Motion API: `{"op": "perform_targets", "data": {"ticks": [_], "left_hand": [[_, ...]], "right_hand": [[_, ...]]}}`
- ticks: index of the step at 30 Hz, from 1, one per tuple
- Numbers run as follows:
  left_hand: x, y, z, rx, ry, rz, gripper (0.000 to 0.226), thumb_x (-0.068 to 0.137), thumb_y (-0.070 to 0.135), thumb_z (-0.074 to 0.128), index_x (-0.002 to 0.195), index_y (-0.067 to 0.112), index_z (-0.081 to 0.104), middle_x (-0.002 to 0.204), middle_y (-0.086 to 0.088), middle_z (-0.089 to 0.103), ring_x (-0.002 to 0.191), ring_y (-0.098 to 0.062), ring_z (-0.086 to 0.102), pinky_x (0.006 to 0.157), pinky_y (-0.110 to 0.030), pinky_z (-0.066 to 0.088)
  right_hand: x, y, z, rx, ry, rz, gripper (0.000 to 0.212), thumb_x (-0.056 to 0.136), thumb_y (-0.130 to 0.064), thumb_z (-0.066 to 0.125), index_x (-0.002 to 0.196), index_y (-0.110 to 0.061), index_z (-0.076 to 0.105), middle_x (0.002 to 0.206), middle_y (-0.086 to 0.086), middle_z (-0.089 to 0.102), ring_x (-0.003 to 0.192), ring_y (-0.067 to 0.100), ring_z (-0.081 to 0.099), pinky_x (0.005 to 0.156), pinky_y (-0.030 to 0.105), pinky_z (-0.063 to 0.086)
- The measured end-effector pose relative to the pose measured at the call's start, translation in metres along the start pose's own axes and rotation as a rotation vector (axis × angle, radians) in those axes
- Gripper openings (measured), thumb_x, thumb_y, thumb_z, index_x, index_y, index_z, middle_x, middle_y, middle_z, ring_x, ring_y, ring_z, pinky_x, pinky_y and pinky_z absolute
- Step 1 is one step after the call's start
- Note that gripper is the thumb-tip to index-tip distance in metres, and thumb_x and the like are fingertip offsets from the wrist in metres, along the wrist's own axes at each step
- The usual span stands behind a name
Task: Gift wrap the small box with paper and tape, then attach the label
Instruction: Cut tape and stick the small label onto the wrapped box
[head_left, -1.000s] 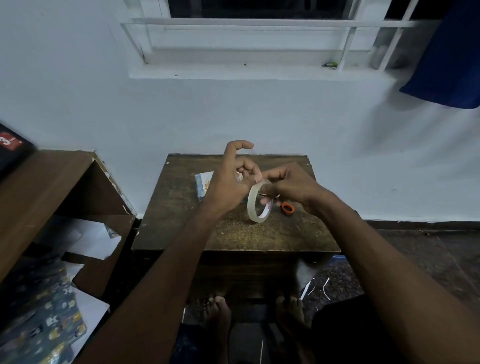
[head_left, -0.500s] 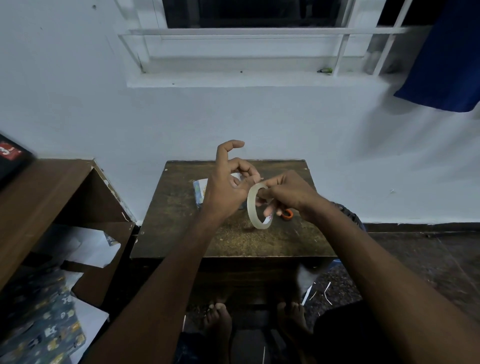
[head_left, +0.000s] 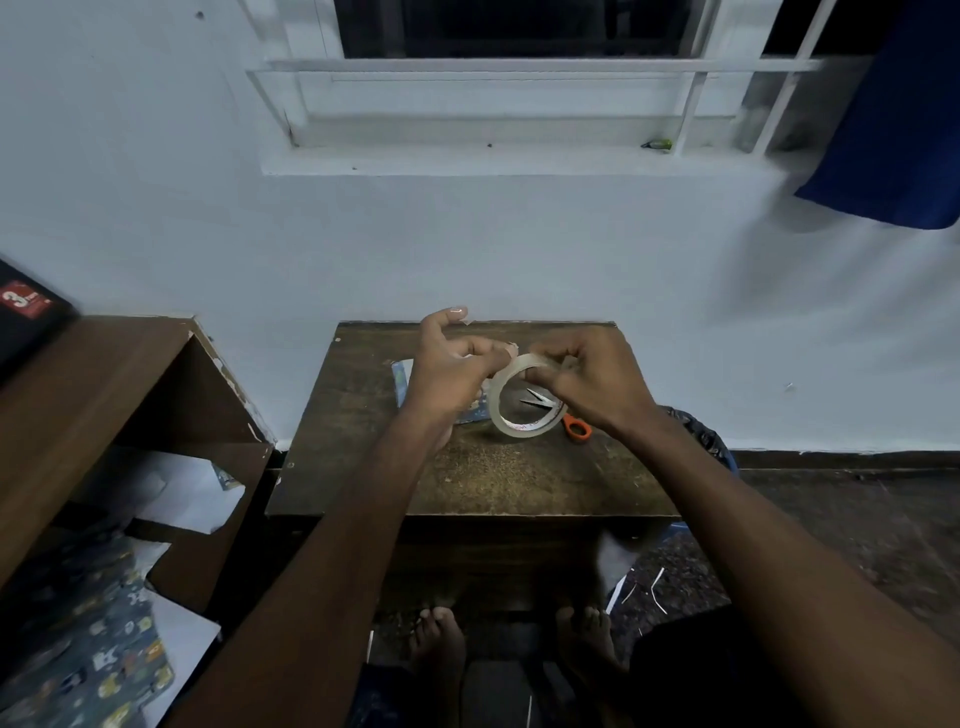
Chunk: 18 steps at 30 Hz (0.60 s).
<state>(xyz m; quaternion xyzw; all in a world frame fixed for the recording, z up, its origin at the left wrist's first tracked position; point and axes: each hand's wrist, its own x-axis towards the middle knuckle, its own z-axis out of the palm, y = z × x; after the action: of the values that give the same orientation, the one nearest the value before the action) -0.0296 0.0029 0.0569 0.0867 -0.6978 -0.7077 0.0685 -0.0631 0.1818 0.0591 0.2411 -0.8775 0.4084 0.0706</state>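
Observation:
A clear tape roll (head_left: 501, 415) hangs upright above the small wooden table (head_left: 467, 483). My right hand (head_left: 592, 382) grips its top right rim. My left hand (head_left: 449, 371) pinches at the roll's top left edge, its index finger raised with a small bit of tape on the tip. Beneath my left hand lies the box in blue patterned paper (head_left: 402, 382), mostly hidden. Orange-handled scissors (head_left: 574, 427) lie on the table behind the roll, their blades showing through its hole.
A brown shelf unit (head_left: 104, 395) stands at the left with white paper and a blue patterned wrapping sheet (head_left: 98, 670) below it. The white wall is right behind the table. My bare feet are under the table's front edge.
Both hands stay on the tape roll and have shifted slightly. The roll has turned, so its open hole faces me more.

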Motion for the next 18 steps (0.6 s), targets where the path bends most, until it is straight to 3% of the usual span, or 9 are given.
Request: {"op": "perform_targets", "data": {"ticks": [2,5,9,11,14,16,18], "left_hand": [[-0.002,0.003,0.002,-0.032,0.004,-0.029,0.068,0.089,0.008,0.083,0.139,0.022,0.039,0.094,-0.003,0.081,0.069,-0.01,0.071,0.09,-0.047,0.056],[-0.001,0.001,0.002,-0.032,0.034,-0.003,0.067,0.09,0.015,0.084,0.139,0.024,0.039,0.094,-0.004,0.081,0.072,-0.01,0.074,0.096,-0.049,0.059],[0.002,-0.008,-0.002,0.164,0.076,0.156,0.074,0.093,0.014,0.08,0.149,0.023,0.033,0.105,0.002,0.078,0.095,-0.009,0.073,0.081,-0.018,0.055],[0.006,-0.012,-0.007,0.211,0.086,0.19,0.072,0.097,0.007,0.074,0.152,0.022,0.03,0.117,0.002,0.074,0.089,-0.009,0.073,0.072,-0.013,0.053],[0.013,-0.014,-0.018,0.285,0.075,0.23,0.073,0.096,-0.003,0.068,0.153,0.019,0.029,0.115,0.0,0.076,0.081,-0.007,0.072,0.074,-0.016,0.054],[0.016,-0.015,-0.026,0.401,0.061,0.237,0.084,0.091,-0.001,0.076,0.155,0.02,0.026,0.114,0.004,0.075,0.093,-0.01,0.07,0.083,-0.022,0.056],[0.017,-0.015,-0.033,0.525,0.016,0.212,0.103,0.083,0.007,0.087,0.159,0.024,0.02,0.119,0.007,0.071,0.11,-0.011,0.067,0.098,-0.032,0.052]], "right_hand": [[-0.001,0.0,0.0,-0.029,0.047,-0.051,0.022,0.082,-0.032,0.076,0.072,-0.051,0.075,0.062,-0.018,0.066,0.059,0.008,0.057,0.055,0.032,0.043],[0.0,0.002,0.0,-0.104,0.09,-0.098,0.011,0.084,-0.033,0.078,0.092,-0.038,0.084,0.074,-0.026,0.07,0.07,-0.003,0.063,0.061,0.019,0.038],[0.003,0.004,0.0,-0.182,0.105,-0.142,0.013,0.08,-0.037,0.081,0.091,-0.029,0.083,0.071,-0.026,0.06,0.068,-0.001,0.058,0.063,0.022,0.038],[0.004,0.006,0.0,-0.248,0.096,-0.15,0.015,0.08,-0.034,0.085,0.093,-0.027,0.083,0.075,-0.021,0.061,0.071,0.005,0.059,0.063,0.025,0.04],[0.005,0.011,-0.001,-0.345,0.044,-0.115,0.016,0.078,-0.039,0.088,0.092,-0.035,0.081,0.075,-0.016,0.062,0.073,0.012,0.059,0.062,0.029,0.042],[0.005,0.014,0.0,-0.384,-0.034,-0.06,0.017,0.075,-0.039,0.09,0.075,-0.037,0.073,0.067,-0.017,0.054,0.072,0.014,0.056,0.062,0.03,0.035],[0.007,0.018,0.006,-0.466,-0.121,0.008,0.031,0.074,-0.042,0.089,0.067,-0.032,0.061,0.065,-0.014,0.052,0.075,0.019,0.06,0.061,0.03,0.033]]}}
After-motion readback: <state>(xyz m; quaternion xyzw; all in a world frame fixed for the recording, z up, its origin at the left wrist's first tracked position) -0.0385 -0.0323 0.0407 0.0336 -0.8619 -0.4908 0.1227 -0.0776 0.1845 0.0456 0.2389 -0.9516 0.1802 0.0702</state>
